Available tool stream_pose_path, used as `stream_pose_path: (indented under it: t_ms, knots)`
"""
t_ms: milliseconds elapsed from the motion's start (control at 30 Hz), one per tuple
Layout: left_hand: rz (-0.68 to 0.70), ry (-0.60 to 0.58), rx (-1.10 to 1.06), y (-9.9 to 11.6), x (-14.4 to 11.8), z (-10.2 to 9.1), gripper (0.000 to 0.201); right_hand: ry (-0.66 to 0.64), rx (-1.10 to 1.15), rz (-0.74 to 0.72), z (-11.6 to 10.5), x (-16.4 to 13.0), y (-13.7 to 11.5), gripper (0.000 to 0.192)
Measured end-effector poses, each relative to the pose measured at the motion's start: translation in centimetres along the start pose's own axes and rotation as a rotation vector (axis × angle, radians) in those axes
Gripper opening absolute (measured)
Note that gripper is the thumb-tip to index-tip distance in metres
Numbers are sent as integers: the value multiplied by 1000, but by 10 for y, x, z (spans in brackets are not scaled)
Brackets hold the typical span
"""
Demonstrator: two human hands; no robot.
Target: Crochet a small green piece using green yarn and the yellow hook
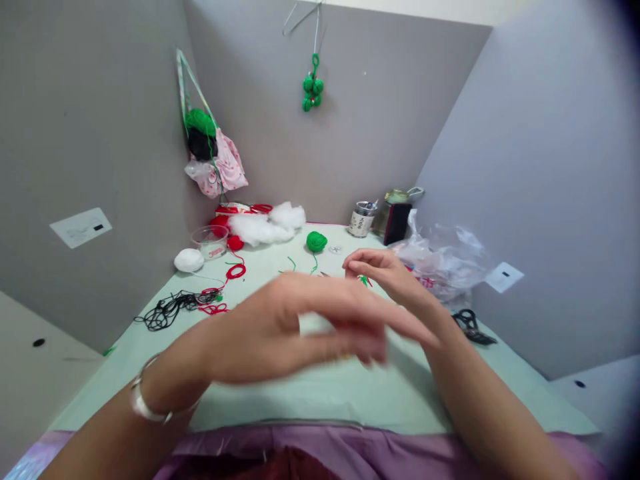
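Note:
My left hand (300, 327) is in front of me above the table, blurred by motion. One finger stretches right across my right forearm, while the others bend over the thumb; nothing shows in its grasp. A silver bangle (150, 393) circles the left wrist. Farther forward, my right hand (377, 267) hovers low over the tabletop with thumb and fingertips close together. Whatever its fingers may hold is too small or hidden to make out. Small green and red yarn bits (366, 281) show just beneath it. A green yarn ball (316, 241) lies beyond, its tail running toward me.
Black yarn (173, 310), red yarn (236, 271) and a white ball (189, 260) lie left, near a clear tub (210, 241) and white stuffing (265, 225). At right are a plastic bag (445, 260), black-handled scissors (473, 327), a phone (398, 223) and a pen cup (362, 219).

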State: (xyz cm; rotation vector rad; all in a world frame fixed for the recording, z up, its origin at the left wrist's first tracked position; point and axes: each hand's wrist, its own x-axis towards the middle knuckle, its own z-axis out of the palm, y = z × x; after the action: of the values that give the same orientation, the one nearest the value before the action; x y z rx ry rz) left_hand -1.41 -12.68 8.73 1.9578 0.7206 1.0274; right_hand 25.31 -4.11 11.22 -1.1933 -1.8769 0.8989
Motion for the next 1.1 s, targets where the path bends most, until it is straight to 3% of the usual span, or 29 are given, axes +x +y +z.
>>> stream_pose_path:
  t_ms: [33,67,133,200,300,367,533,633,700,867,1000,1100]
  knots:
    - [16,-51,-15,3,31,-17,27,52,-2,15,4,5,13,42]
    - [5,-196,-29,0,56,-32,27,84,-12,28,8,9,24,44]
    - [-44,-118,-95,-19,88,-51,25,95,-61,58,16,14,43,46]
    - [-131,-21,-123,-51,100,-58,26,50,-141,94,23,15,52,44]
    - [-190,-8,-109,-96,97,-60,27,-41,-319,137,33,12,53,29]
    - [-215,-53,-95,-111,92,-62,26,-83,-473,160,40,8,49,19]
    - [-244,-242,-65,-112,85,-62,22,-195,-805,269,62,6,51,12]
    - [-243,-281,-40,-113,82,-48,22,-234,-878,300,71,10,60,34]
    - [-233,-279,-16,-117,80,-36,20,-234,-879,286,74,12,64,39]
    - [-153,-179,95,-125,74,-13,23,-167,-735,152,69,9,56,12]
    - [-96,-145,151,-128,72,-14,14,-85,-497,43,72,8,46,15]
    - [-87,-125,143,-127,72,-21,17,-24,-285,19,78,12,42,14]
